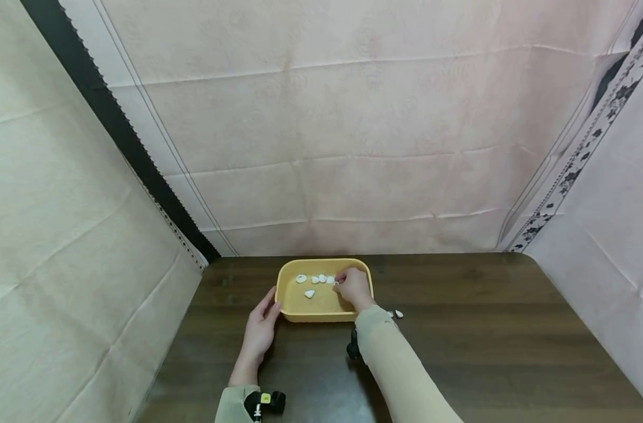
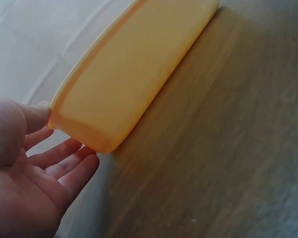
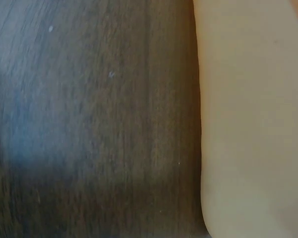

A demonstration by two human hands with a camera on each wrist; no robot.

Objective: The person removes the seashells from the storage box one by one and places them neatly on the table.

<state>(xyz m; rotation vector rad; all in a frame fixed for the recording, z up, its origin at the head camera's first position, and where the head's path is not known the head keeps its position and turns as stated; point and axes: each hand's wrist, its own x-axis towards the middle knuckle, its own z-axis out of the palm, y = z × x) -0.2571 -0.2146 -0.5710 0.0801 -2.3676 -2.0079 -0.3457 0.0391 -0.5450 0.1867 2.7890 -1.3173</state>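
A shallow yellow tray (image 1: 323, 304) sits on the table with several small white pieces inside, most of them in a row toward the far side. One white piece (image 1: 309, 294) lies apart, nearer the front. My left hand (image 1: 260, 332) holds the tray's left end; in the left wrist view the thumb presses the rim and the fingers touch the end wall (image 2: 94, 136). Reaching in over the tray's right side, my right hand (image 1: 354, 288) pinches a small white piece (image 1: 336, 284) at the right end of the row. The right wrist view shows the tray's outer wall (image 3: 253, 119), not the hand.
Just right of the tray, white pieces (image 1: 399, 314) lie on the brown wood-grain table (image 1: 474, 341), partly hidden by my right sleeve. Pale cloth hangs (image 1: 353, 117) behind the table and along both sides. The tray stands close to the table's far edge.
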